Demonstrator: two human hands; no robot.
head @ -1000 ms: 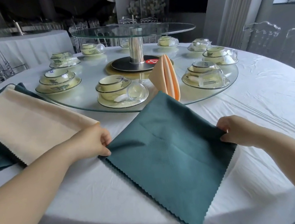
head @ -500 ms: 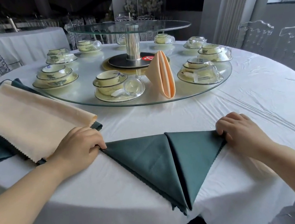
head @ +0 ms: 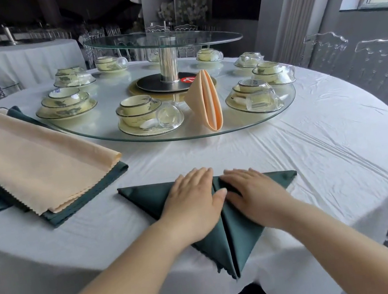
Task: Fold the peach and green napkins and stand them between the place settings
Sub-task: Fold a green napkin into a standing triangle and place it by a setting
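A dark green napkin [head: 231, 238] lies folded into a triangle on the white tablecloth, its point hanging over the near table edge. My left hand [head: 192, 198] and my right hand [head: 248, 189] lie flat on its top edge, side by side at the middle, fingers straight. A folded peach napkin [head: 207, 101] stands upright on the glass turntable [head: 96, 123] between two place settings [head: 146, 115] [head: 253, 95]. A stack of flat peach [head: 25, 159] and green napkins [head: 88, 197] lies at the left.
Several more cream bowl-and-plate settings ring the lower glass turntable. A raised glass tier on a steel post [head: 167, 56] stands at the centre. Clear chairs [head: 385, 68] stand at the right; another clothed table [head: 27, 61] is at the back left.
The green napkin went from an open square to a folded triangle. Both hands then slid from its outer corners inward to meet at the middle of the top edge.
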